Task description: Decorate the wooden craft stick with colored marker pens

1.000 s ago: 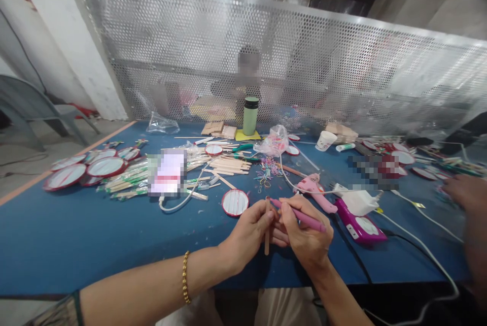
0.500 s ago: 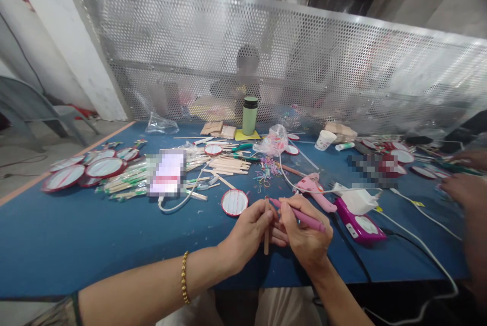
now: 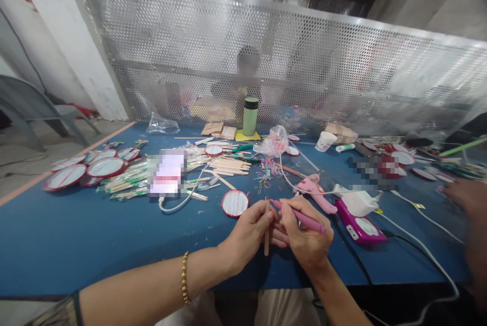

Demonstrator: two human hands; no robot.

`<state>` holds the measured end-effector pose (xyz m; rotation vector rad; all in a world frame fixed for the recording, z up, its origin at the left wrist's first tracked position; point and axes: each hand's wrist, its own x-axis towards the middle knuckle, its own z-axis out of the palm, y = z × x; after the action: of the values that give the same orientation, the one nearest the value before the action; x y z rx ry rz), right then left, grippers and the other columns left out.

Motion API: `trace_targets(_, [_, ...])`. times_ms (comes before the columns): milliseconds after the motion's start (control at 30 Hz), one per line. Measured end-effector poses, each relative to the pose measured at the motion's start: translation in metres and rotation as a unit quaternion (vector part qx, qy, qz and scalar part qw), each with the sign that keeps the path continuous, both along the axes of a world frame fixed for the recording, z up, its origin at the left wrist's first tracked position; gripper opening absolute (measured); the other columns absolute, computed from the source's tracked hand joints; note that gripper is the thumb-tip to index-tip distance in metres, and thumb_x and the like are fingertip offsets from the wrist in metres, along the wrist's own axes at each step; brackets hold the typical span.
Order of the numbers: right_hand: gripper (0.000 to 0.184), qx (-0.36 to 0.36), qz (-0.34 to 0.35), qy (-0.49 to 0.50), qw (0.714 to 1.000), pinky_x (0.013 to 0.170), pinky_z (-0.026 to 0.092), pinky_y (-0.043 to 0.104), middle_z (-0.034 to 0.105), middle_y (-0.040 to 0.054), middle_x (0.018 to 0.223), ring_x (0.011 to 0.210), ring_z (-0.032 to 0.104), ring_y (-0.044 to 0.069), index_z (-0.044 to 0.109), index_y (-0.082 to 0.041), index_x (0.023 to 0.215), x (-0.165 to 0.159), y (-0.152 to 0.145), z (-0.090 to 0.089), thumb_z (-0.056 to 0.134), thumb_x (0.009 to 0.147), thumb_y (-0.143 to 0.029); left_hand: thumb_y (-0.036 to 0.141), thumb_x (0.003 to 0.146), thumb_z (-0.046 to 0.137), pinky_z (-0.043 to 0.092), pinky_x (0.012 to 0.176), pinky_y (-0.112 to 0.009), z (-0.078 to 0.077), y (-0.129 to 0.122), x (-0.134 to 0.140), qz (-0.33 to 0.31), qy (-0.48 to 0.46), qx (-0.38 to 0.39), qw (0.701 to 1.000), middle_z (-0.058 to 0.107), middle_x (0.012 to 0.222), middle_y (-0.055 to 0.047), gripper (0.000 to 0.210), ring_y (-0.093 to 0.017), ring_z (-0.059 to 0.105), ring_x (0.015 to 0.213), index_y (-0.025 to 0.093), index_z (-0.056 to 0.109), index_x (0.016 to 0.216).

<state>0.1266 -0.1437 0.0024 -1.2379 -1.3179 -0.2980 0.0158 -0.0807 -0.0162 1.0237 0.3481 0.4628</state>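
Observation:
My left hand (image 3: 247,229) pinches a flat wooden craft stick (image 3: 267,245) between thumb and fingers, holding it upright above the blue table. In my right hand (image 3: 310,232) is a pink pen (image 3: 308,220), gripped as for writing. The pen's tip is close to the top end of the stick; whether they touch I cannot tell. Just beyond my left hand lies a round, red-rimmed white disc (image 3: 235,203). A pink glue gun (image 3: 315,191) rests past my right hand, and coloured rubber bands (image 3: 268,171) are scattered farther back.
Loose craft sticks (image 3: 228,165), a charging phone (image 3: 167,172) and more red-rimmed discs (image 3: 105,167) cover the left and middle. A green bottle (image 3: 250,118) stands before the perforated metal screen (image 3: 182,46). Cables run by a magenta box (image 3: 359,222). Another person's hand (image 3: 466,196) is at right.
My hands, the stick and the pen stay nearly still. At the right, the other person's hand has shifted slightly, and a light green stick has come into view there.

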Motion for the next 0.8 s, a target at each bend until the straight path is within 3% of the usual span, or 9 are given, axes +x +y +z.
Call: trace_targets(800, [0.017,0.004,0.002,0.008,1.000,0.055,0.055,0.024,0.068,0.0001,0.068,0.058,0.065,0.013,0.068,-0.020,0.081,0.0006,0.0015,-0.0043,0.059,0.090,-0.010,0.067,0.067,0.077,0.056,0.061,-0.028,0.0004,-0.0006,0.0015,0.003,-0.007,-0.018,1.000,0.060,0.063,0.005,0.058,-0.013,0.064,0.055,0.020,0.046,0.081])
